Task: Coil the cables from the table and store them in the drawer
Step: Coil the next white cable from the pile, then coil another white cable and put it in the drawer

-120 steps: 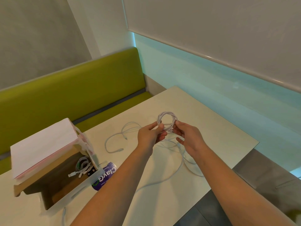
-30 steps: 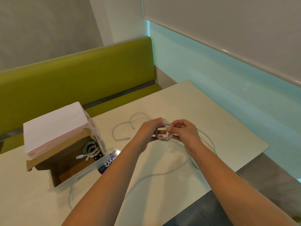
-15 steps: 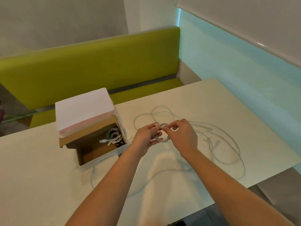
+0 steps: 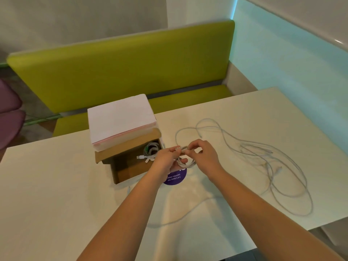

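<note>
**Both hands holding a small cable coil beside the open drawer**

A pale table [image 4: 56, 194] fills the lower two thirds of the frame. Behind it, across the upper left and centre, runs a green bench [image 4: 122, 68] with a padded back. Loose white cables [image 4: 273, 161] sprawl over the right part of the table in wide, overlapping loops; one strand trails toward the lower centre, passing beneath the forearms. Left of centre stands a cardboard drawer unit [image 4: 120, 155] topped with a stack of white paper [image 4: 120, 119]. Its drawer [image 4: 131, 170] is pulled open toward the viewer, and coiled cables [image 4: 150, 150] already lie in its far right corner. A round purple sticker [image 4: 175, 178] lies on the table just beside the drawer, partly hidden by the left wrist. At centre frame, the left hand [image 4: 166, 160] and the right hand [image 4: 204, 157] meet just above the table, each with fingers curled and pinching the small white coil [image 4: 185, 159] held between them, just right of the open drawer.
</note>
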Demonstrator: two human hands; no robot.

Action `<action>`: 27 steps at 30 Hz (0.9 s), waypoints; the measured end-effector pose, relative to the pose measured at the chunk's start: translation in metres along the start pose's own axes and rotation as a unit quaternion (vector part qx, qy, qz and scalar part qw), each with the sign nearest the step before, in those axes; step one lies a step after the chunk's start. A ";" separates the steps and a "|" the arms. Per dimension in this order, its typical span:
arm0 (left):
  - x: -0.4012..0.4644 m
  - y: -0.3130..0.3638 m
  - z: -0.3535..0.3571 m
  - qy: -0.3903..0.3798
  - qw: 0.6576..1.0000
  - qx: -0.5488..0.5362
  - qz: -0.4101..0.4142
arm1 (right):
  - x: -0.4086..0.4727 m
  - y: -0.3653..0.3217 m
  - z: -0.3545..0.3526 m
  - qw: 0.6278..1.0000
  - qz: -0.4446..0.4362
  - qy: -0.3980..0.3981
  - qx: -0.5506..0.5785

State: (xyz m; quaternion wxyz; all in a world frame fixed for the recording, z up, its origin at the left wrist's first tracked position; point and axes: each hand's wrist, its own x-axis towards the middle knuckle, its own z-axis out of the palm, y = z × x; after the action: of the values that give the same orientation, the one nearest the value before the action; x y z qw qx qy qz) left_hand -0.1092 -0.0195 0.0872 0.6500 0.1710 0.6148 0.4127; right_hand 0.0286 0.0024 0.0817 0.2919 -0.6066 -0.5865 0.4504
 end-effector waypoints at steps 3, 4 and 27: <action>0.000 0.002 -0.021 -0.015 1.000 0.003 -0.023 | 0.003 -0.003 0.016 1.000 0.018 -0.006 0.014; 0.001 0.002 -0.029 -0.025 0.999 0.016 -0.024 | 0.005 -0.005 0.021 0.999 0.040 -0.007 0.032; 0.080 -0.021 -0.146 0.173 0.945 0.277 -0.001 | 0.046 0.012 0.126 0.982 0.032 0.023 -0.185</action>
State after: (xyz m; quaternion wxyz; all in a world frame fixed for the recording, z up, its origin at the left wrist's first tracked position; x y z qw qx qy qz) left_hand -0.2475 -0.0145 -0.0082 0.4613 0.2699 0.8078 0.2488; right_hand -0.0827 0.0234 0.0086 0.1734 -0.6787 -0.6333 0.3290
